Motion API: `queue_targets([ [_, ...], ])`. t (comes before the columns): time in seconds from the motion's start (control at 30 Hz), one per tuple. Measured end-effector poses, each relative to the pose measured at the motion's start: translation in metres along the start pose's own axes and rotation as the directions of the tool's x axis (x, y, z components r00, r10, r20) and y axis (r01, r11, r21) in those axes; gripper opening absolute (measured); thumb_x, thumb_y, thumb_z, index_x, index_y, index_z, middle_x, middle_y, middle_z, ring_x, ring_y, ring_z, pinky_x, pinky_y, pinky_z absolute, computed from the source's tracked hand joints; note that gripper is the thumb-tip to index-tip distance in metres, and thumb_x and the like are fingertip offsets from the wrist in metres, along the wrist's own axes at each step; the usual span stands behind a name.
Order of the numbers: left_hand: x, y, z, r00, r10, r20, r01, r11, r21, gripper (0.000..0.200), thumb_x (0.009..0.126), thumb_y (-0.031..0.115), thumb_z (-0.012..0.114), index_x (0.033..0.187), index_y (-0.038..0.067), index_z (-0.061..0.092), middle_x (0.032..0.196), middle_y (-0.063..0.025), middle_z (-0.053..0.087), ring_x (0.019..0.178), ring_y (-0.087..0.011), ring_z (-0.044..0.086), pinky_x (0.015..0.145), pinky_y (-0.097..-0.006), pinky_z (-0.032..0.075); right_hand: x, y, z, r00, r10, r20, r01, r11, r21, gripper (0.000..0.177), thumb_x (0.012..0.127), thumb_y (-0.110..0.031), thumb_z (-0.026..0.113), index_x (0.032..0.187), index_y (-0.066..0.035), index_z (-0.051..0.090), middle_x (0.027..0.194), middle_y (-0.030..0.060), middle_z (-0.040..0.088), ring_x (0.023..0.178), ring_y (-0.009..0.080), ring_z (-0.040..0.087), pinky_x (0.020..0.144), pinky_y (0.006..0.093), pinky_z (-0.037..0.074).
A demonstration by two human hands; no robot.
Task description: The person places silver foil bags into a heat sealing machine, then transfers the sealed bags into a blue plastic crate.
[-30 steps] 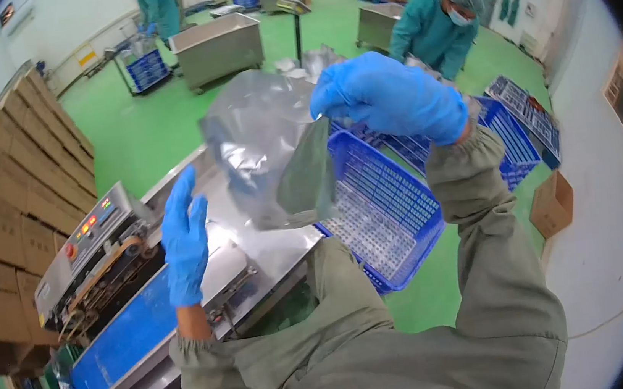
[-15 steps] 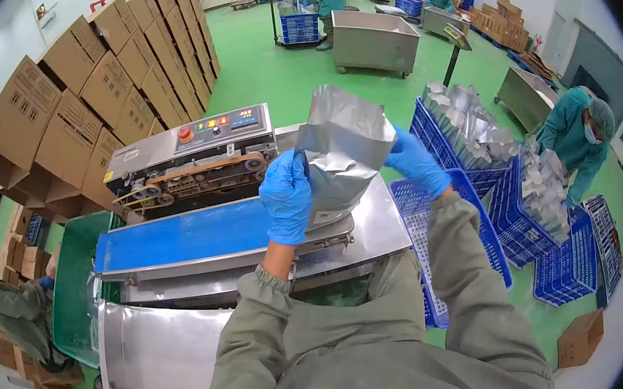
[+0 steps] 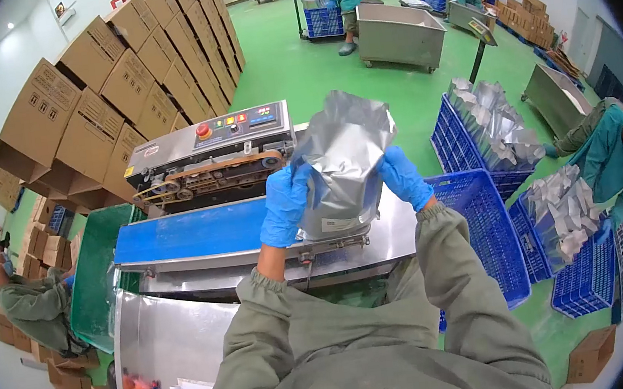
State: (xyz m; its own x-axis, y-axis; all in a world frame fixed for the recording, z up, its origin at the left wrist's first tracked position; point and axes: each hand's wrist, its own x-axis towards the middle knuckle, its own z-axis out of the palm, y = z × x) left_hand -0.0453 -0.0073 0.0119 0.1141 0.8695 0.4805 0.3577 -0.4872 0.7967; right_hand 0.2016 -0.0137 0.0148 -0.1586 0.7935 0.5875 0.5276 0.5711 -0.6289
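A silver foil pouch (image 3: 345,183) is held upright in front of me, its top edge unsealed-looking and crinkled, with a pale label low on its front. My left hand (image 3: 284,204), in a blue glove, is closed on the pouch's left side. On the opposite side my right hand (image 3: 405,176), gloved the same way, grips the pouch's right edge. Just left of the pouch stands a band sealing machine (image 3: 211,156) with a red knob and lit displays. A blue conveyor belt (image 3: 191,233) runs along its front.
Blue crates (image 3: 477,233) stand at my right, some filled with silver pouches (image 3: 492,124). A green bin (image 3: 98,276) is at the left, near stacked cartons (image 3: 112,94). Co-workers are at the left, right (image 3: 608,153) and back. A steel cart (image 3: 401,34) stands beyond.
My right hand has come in against the pouch's right side and now grips it. The pouch has turned more upright, its front facing me. The co-worker on the right has leaned over the pouch crate.
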Motion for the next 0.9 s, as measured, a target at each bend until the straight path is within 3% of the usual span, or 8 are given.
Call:
queue_targets([
  [0.1,-0.001,-0.049,-0.006,0.999,0.001,-0.039,-0.004,0.996,-0.085,0.027,0.088,0.027,0.052,0.084,0.001,0.06,0.059,-0.0084,0.054,0.052,-0.0134,0.048,0.045,-0.0307,0.035,0.003,0.016,0.001,0.923,0.383,0.041,-0.37,0.853,0.368,0.036,0.088,-0.031,0.05,0.097,0.003,0.058,0.077,0.0026,0.058,0.07,0.0133,0.051,0.064,0.0283,0.042],
  [0.17,0.002,-0.061,0.008,0.981,-0.195,-0.012,0.176,0.909,-0.379,0.031,0.09,0.03,0.049,0.092,0.001,0.06,0.068,-0.0055,0.057,0.056,-0.0131,0.05,0.047,-0.0297,0.036,0.003,0.024,0.011,0.941,0.339,0.018,-0.322,0.875,0.362,0.038,0.089,-0.032,0.048,0.095,0.004,0.059,0.079,0.0041,0.059,0.072,0.0142,0.052,0.066,0.0281,0.043],
  [0.27,0.014,-0.039,0.024,0.843,-0.53,0.091,0.359,0.428,-0.829,0.035,0.091,0.033,0.047,0.1,0.002,0.059,0.08,0.0001,0.059,0.063,-0.0114,0.052,0.051,-0.0257,0.039,0.005,0.033,0.013,0.955,0.295,0.027,-0.284,0.887,0.364,0.04,0.09,-0.031,0.046,0.098,0.005,0.059,0.085,0.0064,0.061,0.078,0.0145,0.055,0.07,0.0271,0.043],
  [0.53,0.002,-0.092,0.022,0.713,-0.553,0.431,0.675,0.376,-0.635,0.033,0.087,0.031,0.045,0.085,0.001,0.059,0.075,-0.0122,0.062,0.053,-0.0161,0.053,0.046,-0.0291,0.044,-0.02,0.077,0.028,0.851,0.492,0.185,-0.526,0.798,0.295,0.04,0.089,-0.033,0.045,0.076,0.003,0.057,0.066,0.0098,0.053,0.057,0.0139,0.052,0.047,0.0263,0.043],
  [0.6,0.001,-0.095,0.023,0.658,-0.651,0.377,0.688,0.317,-0.653,0.033,0.087,0.032,0.043,0.083,0.004,0.06,0.068,-0.0102,0.06,0.052,-0.0171,0.055,0.043,-0.0316,0.045,-0.025,0.068,0.044,1.0,-0.01,0.011,0.01,0.999,0.042,0.041,0.088,-0.035,0.046,0.072,0.003,0.055,0.062,0.0082,0.049,0.056,0.0144,0.053,0.044,0.0271,0.042],
  [0.67,0.002,-0.121,0.015,0.648,-0.686,0.33,0.683,0.332,-0.65,0.034,0.087,0.034,0.044,0.083,0.004,0.059,0.068,-0.0107,0.06,0.05,-0.0171,0.054,0.041,-0.0319,0.044,-0.015,0.047,0.052,0.936,0.331,0.12,-0.352,0.864,0.36,0.041,0.086,-0.034,0.046,0.071,0.003,0.054,0.06,0.0084,0.047,0.054,0.0151,0.053,0.043,0.0285,0.043],
  [0.77,0.007,-0.116,-0.009,0.666,-0.683,0.299,0.704,0.444,-0.555,0.039,0.087,0.039,0.045,0.084,0.003,0.06,0.068,-0.0098,0.059,0.049,-0.0169,0.051,0.041,-0.0305,0.042,-0.006,0.042,0.069,1.0,-0.017,-0.003,0.017,0.996,0.091,0.042,0.086,-0.032,0.043,0.068,0.005,0.052,0.056,0.0093,0.047,0.045,0.016,0.05,0.042,0.0281,0.042],
  [0.9,0.009,-0.144,-0.029,0.729,-0.656,0.198,0.672,0.63,-0.389,0.043,0.085,0.043,0.046,0.082,0.002,0.059,0.069,-0.0093,0.06,0.052,-0.0171,0.052,0.042,-0.0292,0.04,-0.005,0.055,0.095,1.0,-0.01,-0.026,0.014,0.982,0.186,0.044,0.086,-0.032,0.043,0.064,0.005,0.051,0.052,0.0089,0.045,0.046,0.0161,0.05,0.042,0.0289,0.042],
])
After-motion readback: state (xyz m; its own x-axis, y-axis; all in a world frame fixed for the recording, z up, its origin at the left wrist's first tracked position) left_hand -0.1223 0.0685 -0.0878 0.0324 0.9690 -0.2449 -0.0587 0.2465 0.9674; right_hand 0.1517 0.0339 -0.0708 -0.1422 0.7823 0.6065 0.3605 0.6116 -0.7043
